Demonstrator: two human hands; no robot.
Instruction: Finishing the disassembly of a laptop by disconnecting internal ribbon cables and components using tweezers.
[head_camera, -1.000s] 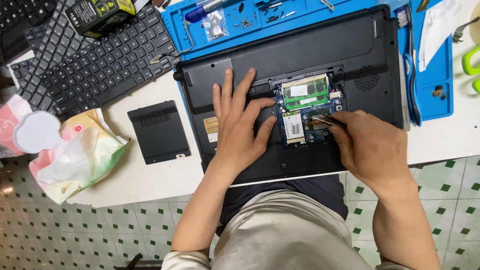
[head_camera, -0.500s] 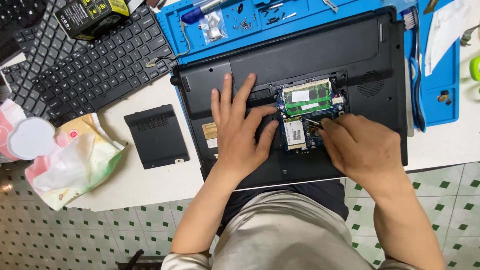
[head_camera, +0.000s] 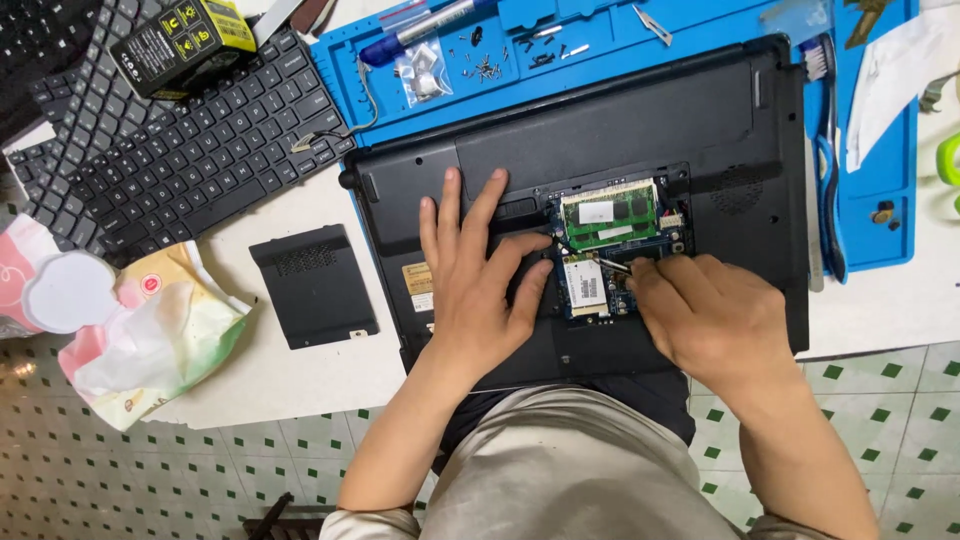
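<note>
Fingers of the left hand (head_camera: 480, 290) lie spread, bracing the upturned laptop (head_camera: 600, 150). Right hand (head_camera: 710, 320) pinches a thin tool (head_camera: 612, 264) at the wireless card (head_camera: 583, 285) — freeing it seems underway; next calls for gentle prying.

The overturned laptop (head_camera: 600, 140) is showing a black shell, its opened bay exposing a green memory module (head_camera: 610, 215) and a pale wireless card (head_camera: 585, 283). A blue work mat (head_camera: 880, 190) is lying beneath it on the white desk (head_camera: 290, 370). The floor tiles (head_camera: 120, 470) are showing pale squares with small green diamonds.
</note>
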